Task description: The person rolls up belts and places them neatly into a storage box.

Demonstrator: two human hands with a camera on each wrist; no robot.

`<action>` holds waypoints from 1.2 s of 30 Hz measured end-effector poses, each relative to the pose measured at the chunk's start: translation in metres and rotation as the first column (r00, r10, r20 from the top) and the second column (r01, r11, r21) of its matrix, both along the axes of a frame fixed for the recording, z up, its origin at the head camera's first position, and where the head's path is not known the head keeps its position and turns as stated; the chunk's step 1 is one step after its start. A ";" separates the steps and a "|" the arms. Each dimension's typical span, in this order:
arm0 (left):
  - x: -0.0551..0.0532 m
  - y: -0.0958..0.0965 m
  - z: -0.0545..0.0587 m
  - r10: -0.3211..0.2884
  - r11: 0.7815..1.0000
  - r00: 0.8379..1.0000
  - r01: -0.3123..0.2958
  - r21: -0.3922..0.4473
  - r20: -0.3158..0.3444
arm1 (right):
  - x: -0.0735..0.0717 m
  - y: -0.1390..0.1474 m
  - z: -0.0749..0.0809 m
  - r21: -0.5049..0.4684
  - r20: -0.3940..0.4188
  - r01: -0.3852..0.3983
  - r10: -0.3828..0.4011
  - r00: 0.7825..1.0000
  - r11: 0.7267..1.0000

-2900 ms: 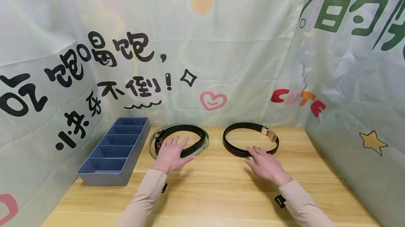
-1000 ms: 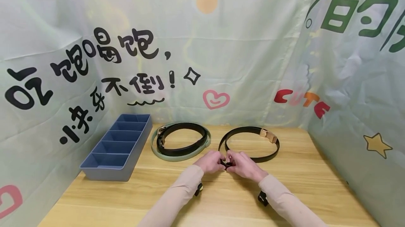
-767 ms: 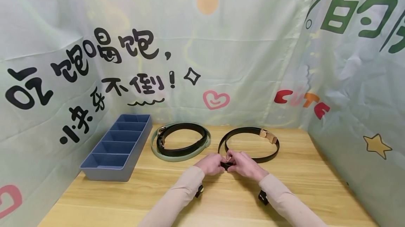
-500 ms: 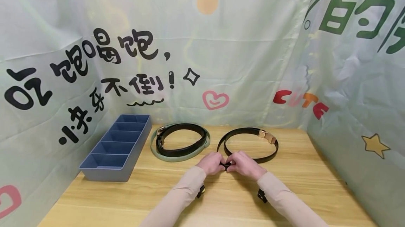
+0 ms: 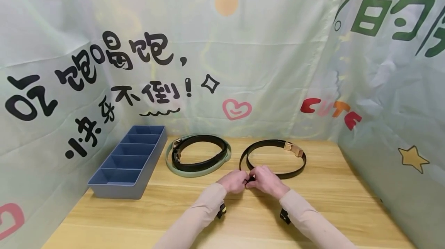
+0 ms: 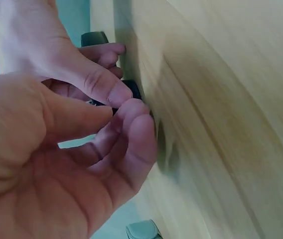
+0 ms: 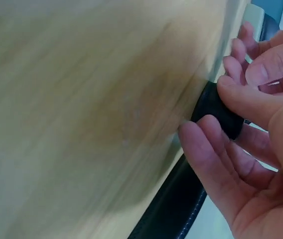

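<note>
Just right of the blue tray [image 5: 116, 192], a green belt [image 5: 194, 174] and a black belt [image 5: 193, 167] already lie looped. Farther right, the gold-buckled belt [image 5: 290, 174] seems unfinished — fingers of the right hand [image 5: 266, 180] pinch its strap; for the left hand [image 5: 233, 181] I cannot tell.

A small cloth-walled booth [image 5: 278, 67], whether in a home or a studio unclear: pale printed fabric [image 5: 271, 29] with hearts [image 5: 237, 109], a star [image 5: 413, 159] and large lettering [image 5: 159, 92] encloses a wood-grain surface [image 5: 250, 226] on three sides
</note>
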State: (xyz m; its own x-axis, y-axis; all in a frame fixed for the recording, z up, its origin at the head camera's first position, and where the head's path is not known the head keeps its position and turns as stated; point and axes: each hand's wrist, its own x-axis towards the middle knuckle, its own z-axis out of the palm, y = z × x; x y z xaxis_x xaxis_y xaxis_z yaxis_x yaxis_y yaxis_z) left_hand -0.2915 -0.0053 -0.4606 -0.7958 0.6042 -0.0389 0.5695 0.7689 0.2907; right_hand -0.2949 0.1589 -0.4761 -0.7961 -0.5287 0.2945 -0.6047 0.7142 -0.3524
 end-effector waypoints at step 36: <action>-0.004 -0.014 -0.002 -0.059 0.988 0.982 0.032 0.153 0.179 | 0.000 -0.007 -0.006 0.072 -0.075 0.132 -0.127 0.989 0.989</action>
State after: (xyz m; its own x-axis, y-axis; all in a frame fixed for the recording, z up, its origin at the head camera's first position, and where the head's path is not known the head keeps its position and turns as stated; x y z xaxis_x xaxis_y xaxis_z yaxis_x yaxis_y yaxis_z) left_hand -0.2956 -0.0197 -0.4625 -0.7553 0.6495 -0.0875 0.5297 0.6837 0.5020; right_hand -0.2952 0.1517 -0.4823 -0.8380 -0.4458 0.3145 -0.5268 0.8111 -0.2540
